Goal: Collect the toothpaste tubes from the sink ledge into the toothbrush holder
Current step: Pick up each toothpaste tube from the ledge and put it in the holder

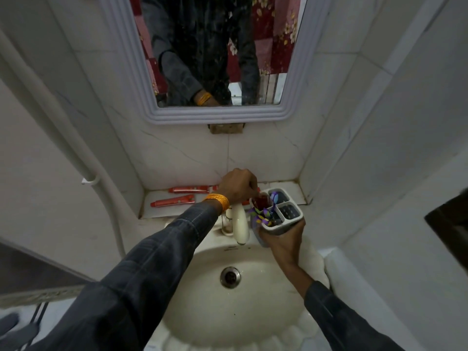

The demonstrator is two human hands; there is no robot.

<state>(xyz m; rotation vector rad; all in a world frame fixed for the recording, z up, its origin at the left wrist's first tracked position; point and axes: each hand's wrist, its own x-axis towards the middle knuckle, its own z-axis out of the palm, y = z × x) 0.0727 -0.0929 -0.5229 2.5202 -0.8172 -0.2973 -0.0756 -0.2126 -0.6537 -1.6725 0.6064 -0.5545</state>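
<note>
My right hand point(283, 240) grips a grey toothbrush holder point(288, 219) with four compartments, held over the basin's back right. Several purple-and-green toothbrushes stand in its near-left compartment. My left hand point(239, 186), with orange bangles at the wrist, is closed on a red toothpaste tube point(262, 201) whose end sits in the holder's far-left compartment. Two more red toothpaste tubes lie on the white ledge: one far point(191, 190), one nearer point(172, 201). A red bit point(245, 202) shows under my left hand; I cannot tell what it belongs to.
A white tap point(240, 224) stands between my arms above the white basin point(197, 307) and its metal drain point(230, 276). A framed mirror point(288, 107) hangs on the tiled wall. A white pipe point(106, 188) runs down at the left.
</note>
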